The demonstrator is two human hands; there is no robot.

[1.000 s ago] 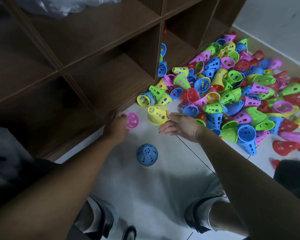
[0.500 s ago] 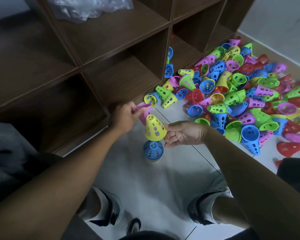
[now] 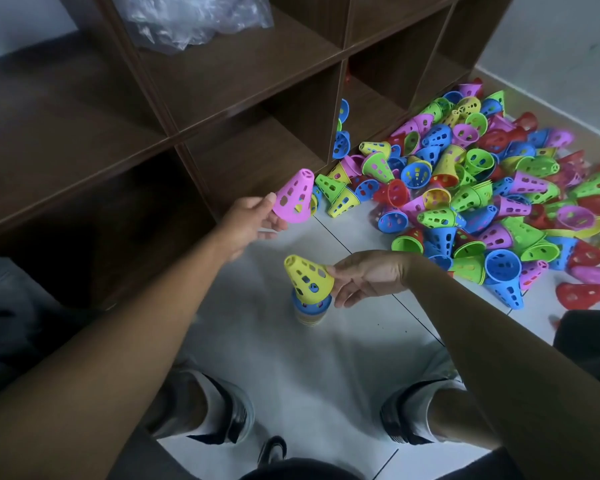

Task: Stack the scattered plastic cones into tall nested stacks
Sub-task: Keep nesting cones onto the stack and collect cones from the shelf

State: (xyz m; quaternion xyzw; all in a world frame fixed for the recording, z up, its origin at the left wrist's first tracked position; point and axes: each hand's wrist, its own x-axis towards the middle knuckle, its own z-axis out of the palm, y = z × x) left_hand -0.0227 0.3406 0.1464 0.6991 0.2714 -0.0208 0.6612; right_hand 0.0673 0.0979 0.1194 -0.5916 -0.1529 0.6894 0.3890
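A dark brown wooden shelf unit [image 3: 243, 81] with open cubbies stands on a pale tiled floor [image 3: 284, 372]; every place below is given relative to it. A crumpled clear plastic bag [image 3: 194, 19] lies in one upper cubby. To the right of its base, a wide heap of scattered perforated cones [image 3: 482, 192] in pink, green, blue, yellow and red covers the floor. In front of its lowest cubbies, a short nested stack [image 3: 310, 311] stands upright on the floor, a blue cone showing near its top. The right hand [image 3: 368, 277] pinches the rim of a yellow cone [image 3: 307, 278] with curled fingertips, holding it tilted over the stack's top. Nearer the shelf unit, the left hand [image 3: 250, 220] grips the base rim of a pink cone [image 3: 293, 197] between thumb and fingers, narrow end up, in the air.
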